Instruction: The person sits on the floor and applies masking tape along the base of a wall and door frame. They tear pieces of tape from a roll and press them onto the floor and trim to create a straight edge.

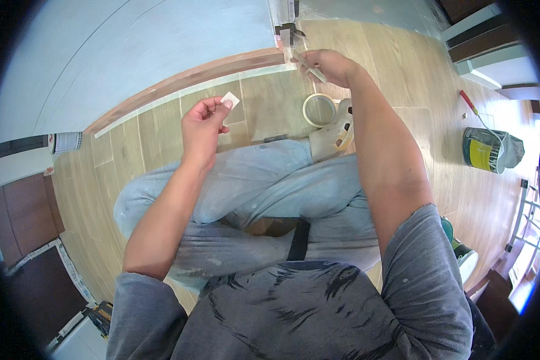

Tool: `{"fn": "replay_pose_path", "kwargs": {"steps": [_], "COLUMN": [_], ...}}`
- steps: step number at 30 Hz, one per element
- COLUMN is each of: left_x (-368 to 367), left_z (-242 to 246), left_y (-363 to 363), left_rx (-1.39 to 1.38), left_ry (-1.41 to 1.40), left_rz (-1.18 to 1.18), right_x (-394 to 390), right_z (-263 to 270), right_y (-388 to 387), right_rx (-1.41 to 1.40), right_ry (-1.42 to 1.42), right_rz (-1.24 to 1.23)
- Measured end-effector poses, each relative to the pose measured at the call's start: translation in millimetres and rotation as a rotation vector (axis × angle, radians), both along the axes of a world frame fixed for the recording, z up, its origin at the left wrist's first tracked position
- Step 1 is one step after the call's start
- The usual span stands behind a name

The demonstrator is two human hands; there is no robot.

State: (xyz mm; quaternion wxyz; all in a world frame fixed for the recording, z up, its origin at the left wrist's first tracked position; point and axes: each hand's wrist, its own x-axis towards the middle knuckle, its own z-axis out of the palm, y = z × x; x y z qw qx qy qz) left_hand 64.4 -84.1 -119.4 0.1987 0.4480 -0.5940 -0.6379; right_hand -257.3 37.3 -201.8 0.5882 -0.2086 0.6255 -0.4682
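Note:
My left hand (pixel 204 126) pinches a small off-white square piece (pixel 230 100) between thumb and fingers, above the floor; what it is made of I cannot tell. My right hand (pixel 326 67) grips a pale, flat, narrow tool or strip (pixel 314 71), blurred, at the right end of the reddish-brown baseboard (pixel 198 82). White masking tape (pixel 220 81) runs along the floor at the baseboard's foot. On the wood-look floor, a roll of masking tape (pixel 319 110) lies below my right hand, beside a paint-spotted shoe (pixel 333 135).
A light blue wall (pixel 162 49) rises behind the baseboard. To the right stands a paint can (pixel 483 150) with a cloth or bag over it, near a red-handled tool (pixel 469 102). More containers (pixel 467 263) stand by my right elbow. At the left is a metal can (pixel 66 142).

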Motion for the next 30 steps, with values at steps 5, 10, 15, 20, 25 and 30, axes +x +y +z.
{"fn": "replay_pose_path", "kwargs": {"steps": [5, 10, 15, 20, 25, 30], "left_x": [-1, -4, -5, -4, -4, -4], "left_z": [1, -3, -9, -10, -6, -2], "left_y": [7, 9, 7, 5, 8, 11], "left_rx": [-0.007, 0.029, 0.070, 0.081, 0.073, 0.074], "left_ry": [-0.054, -0.068, -0.089, -0.115, -0.119, -0.129], "left_rz": [-0.079, -0.176, -0.190, -0.197, -0.207, -0.197], "right_x": [-21, -54, -60, -45, -41, -37], "right_z": [-23, -26, -38, -52, -51, -44], "right_y": [-17, -30, -29, -31, -39, -41], "right_rx": [-0.112, -0.013, -0.152, -0.181, -0.235, -0.122], "right_ry": [0.221, 0.233, -0.198, 0.248, 0.495, 0.816], "right_rz": [-0.105, 0.044, -0.053, -0.074, -0.179, -0.330]}}
